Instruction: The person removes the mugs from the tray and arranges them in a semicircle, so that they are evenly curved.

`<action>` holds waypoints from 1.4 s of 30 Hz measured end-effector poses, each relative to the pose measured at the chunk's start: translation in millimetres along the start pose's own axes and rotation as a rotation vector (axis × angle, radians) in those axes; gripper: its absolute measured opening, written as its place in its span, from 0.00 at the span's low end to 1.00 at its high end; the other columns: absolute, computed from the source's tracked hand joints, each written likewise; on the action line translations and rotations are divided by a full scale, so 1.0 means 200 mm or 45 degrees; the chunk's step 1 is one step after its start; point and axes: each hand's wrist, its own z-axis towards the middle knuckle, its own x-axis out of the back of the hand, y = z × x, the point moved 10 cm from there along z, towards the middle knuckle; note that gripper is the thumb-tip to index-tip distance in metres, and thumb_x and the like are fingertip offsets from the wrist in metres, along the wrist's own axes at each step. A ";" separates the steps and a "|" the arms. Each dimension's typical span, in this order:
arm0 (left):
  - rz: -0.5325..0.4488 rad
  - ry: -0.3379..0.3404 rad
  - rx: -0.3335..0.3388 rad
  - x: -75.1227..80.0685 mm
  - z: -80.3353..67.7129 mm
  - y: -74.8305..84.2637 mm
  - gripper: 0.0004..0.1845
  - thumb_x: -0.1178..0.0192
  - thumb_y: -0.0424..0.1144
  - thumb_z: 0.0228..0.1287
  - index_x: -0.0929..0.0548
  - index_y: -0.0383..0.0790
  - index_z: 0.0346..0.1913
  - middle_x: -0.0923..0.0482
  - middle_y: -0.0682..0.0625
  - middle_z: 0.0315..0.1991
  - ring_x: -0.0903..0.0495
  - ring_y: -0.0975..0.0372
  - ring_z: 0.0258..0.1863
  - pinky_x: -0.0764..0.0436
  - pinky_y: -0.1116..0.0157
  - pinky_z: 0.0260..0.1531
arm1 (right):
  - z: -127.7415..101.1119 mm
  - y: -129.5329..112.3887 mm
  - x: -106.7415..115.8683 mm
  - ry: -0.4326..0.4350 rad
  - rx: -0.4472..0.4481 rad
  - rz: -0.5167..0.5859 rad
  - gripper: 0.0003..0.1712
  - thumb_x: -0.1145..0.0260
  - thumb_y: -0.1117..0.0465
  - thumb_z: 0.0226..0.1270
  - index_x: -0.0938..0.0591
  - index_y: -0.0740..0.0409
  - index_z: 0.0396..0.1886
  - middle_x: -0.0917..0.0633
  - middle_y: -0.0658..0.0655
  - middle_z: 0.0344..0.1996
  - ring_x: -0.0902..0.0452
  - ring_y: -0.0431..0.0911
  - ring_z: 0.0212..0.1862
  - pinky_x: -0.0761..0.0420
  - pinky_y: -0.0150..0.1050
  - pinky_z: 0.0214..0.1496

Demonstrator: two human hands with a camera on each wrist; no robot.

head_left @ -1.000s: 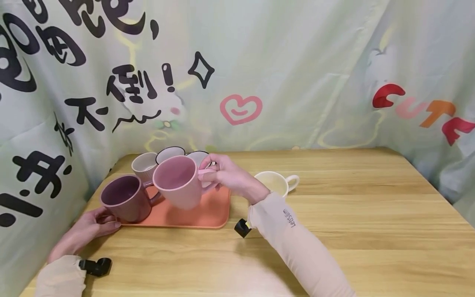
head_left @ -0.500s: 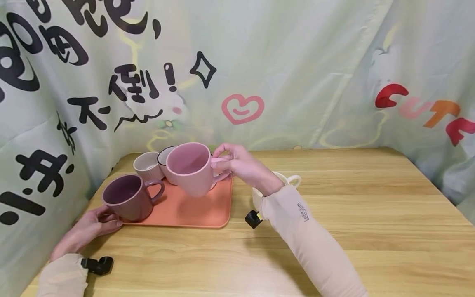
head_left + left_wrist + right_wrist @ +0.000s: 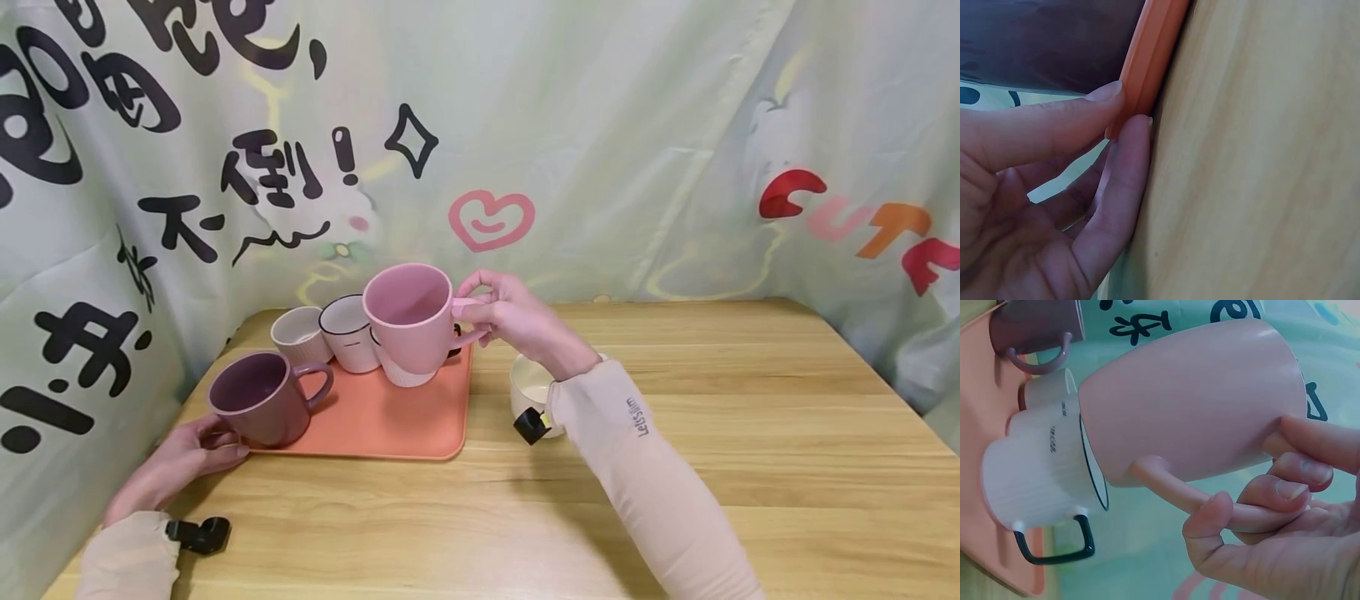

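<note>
A light wooden counter (image 3: 750,433) fills the near field, closed in at the back by a pale printed curtain (image 3: 600,125). The left hand (image 3: 176,462) pinches the near-left corner of the orange tray (image 3: 390,425), which carries a dark purple mug (image 3: 258,398) and three pale mugs behind. The right hand (image 3: 517,321), its grip curled round the handle, holds the pink mug (image 3: 411,317) in the air over the tray's far-right corner, a cream cup (image 3: 528,390) on the counter beneath the wrist.
</note>
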 end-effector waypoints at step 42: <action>-0.054 0.004 -0.007 0.00 -0.01 0.00 0.27 0.35 0.25 0.64 0.33 0.11 0.60 0.17 0.39 0.49 0.19 0.74 0.42 0.17 0.72 0.40 | -0.13 -0.01 0.46 0.235 -0.057 -0.111 0.09 0.40 0.72 0.74 0.32 0.65 0.45 0.33 0.51 0.14 0.16 0.48 0.28 0.27 0.35 0.30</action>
